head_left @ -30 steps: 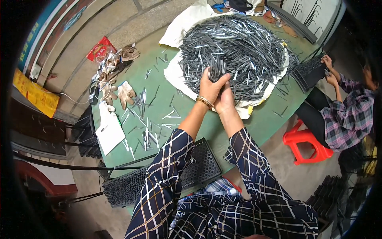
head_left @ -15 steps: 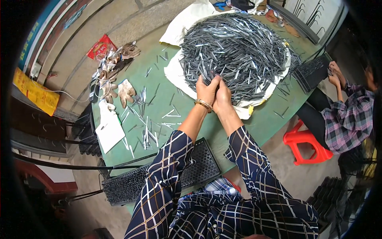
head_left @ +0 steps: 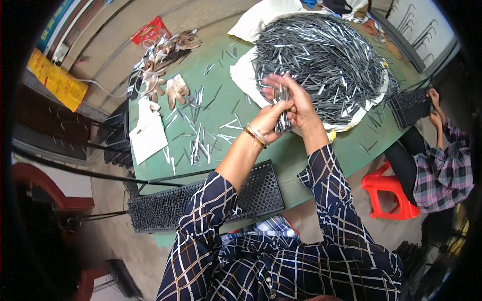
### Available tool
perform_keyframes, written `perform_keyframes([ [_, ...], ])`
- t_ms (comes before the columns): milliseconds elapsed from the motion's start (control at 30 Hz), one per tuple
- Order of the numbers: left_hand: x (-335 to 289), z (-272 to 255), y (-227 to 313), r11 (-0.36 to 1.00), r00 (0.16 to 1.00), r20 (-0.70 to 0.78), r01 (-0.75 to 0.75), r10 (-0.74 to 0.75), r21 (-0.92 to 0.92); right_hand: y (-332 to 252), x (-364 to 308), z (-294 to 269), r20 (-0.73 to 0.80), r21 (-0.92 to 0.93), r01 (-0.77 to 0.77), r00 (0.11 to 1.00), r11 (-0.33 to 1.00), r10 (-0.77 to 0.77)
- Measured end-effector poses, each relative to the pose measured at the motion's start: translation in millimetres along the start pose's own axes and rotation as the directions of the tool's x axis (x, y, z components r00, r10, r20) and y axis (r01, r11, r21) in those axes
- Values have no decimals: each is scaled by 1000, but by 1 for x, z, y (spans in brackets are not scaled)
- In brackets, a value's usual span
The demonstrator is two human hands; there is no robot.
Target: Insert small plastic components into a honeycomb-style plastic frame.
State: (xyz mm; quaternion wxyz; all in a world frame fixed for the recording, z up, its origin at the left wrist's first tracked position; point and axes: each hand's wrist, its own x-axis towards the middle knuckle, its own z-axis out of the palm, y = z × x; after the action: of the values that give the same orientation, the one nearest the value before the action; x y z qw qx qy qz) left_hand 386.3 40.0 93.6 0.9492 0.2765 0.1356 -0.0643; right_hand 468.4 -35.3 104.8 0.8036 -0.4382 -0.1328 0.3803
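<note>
A bundle of thin dark and silvery metal strips (head_left: 282,108) stands between my hands. My left hand (head_left: 269,119), with beaded bracelets at its wrist, is closed round the lower part of the bundle, thumb across the front. My right hand (head_left: 303,103) is open, its palm against the bundle's far side and its fingers stretched to the left. Beyond them a large heap of the same strips (head_left: 321,60) fills an open white sack (head_left: 244,75) on the green table (head_left: 211,105). Loose strips (head_left: 198,145) are scattered left of my hands.
A black studded tray (head_left: 258,190) lies along the table's near edge. Work gloves (head_left: 175,90), a white card (head_left: 149,145) and a red packet (head_left: 150,31) are at the left. At right, another person's hands (head_left: 436,108) are at a black tray (head_left: 409,108), near a red stool (head_left: 389,193).
My hands have come back from the heap's near edge, bringing a bundle of strips. The right hand has opened, fingers stretched out. The view has shifted a little.
</note>
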Motion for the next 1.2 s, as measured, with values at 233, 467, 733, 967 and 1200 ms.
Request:
perform_keyframes([
  [233, -69, -15, -8, 994, 994, -108, 32, -20, 103, 40, -24, 11, 105, -46, -139, 984, 989, 143],
  [467, -178, -27, -65, 982, 988, -114, -81, 102, 171, 68, -120, 29, 286, -223, -72, 949, 972, 136],
  [733, -252, -48, -129, 985, 984, -168, -33, 61, 167, 110, -192, 19, 208, -560, 32, 973, 828, 103],
  [967, -277, -82, -149, 999, 983, -175, -53, 51, -5, 125, -197, 47, 93, -536, 143, 990, 832, -109],
  [1200, -298, -111, -160, 997, 980, -180, -79, 79, 6, 164, -180, 86, 194, -661, 316, 948, 681, -253],
])
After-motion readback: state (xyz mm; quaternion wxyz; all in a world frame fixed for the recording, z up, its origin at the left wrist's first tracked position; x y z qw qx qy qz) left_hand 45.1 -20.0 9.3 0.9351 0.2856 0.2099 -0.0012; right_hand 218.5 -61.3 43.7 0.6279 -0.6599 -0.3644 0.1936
